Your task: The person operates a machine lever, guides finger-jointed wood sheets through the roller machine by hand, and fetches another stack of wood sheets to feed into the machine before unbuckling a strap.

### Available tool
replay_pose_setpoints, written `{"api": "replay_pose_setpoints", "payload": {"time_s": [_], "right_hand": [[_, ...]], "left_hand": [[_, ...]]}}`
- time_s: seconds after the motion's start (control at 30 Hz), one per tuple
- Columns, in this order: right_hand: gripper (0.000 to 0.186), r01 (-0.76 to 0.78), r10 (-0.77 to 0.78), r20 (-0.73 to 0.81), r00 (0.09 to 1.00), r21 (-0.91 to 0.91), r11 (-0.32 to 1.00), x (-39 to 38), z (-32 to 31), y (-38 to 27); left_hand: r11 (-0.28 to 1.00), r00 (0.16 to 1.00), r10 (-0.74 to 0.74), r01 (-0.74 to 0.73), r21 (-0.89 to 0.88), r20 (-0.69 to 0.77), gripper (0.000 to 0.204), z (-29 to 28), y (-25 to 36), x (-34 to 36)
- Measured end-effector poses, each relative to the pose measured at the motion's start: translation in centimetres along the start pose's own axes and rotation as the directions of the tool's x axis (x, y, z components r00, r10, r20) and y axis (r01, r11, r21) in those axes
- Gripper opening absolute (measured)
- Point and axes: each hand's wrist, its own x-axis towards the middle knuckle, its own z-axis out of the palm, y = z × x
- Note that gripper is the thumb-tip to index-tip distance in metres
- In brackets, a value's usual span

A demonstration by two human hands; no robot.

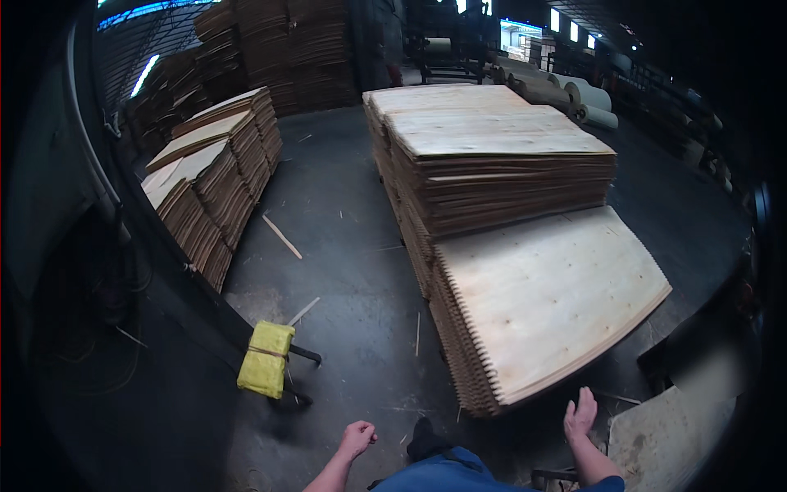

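Note:
My left hand (pixel 358 437) hangs low in the centre with its fingers loosely curled, holding nothing visible. My right hand (pixel 580 414) is open, fingers up, just in front of the near corner of a large stack of pale veneer sheets (pixel 553 295). I cannot tell if it touches them. The stack has a lower front section with ragged layered edges and a taller block (pixel 500 123) behind. To the left of my left hand, a yellow strapped bundle (pixel 266 357) rests on a dark-legged stand (pixel 305 355). My feet (pixel 425 436) show below me.
A second veneer stack (pixel 221 197) stands left beside a dark post and hose. Tall stacks (pixel 303 49) and pale rolls (pixel 598 111) are behind. Wood strips (pixel 281 236) lie on the grey floor (pixel 328 246) between stacks. A pale board (pixel 656 435) and dark machinery sit at lower right.

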Motion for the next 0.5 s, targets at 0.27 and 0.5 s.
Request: {"api": "replay_pose_setpoints", "payload": {"time_s": [0.27,0.5], "right_hand": [[0.041,0.044,-0.446,0.624,0.642,0.551,0.834,16.6,18.0,-44.8],[0.052,0.421,-0.754,0.654,-0.056,0.700,0.576,21.3,30.1,-65.5]], "left_hand": [[0.969,0.972,-0.212,0.195,-0.151,-0.105,0.017,-9.5,5.3,10.5],[0.944,0.965,-0.222,0.177,-0.278,-0.140,0.020,-18.6,7.7,28.1]]}}
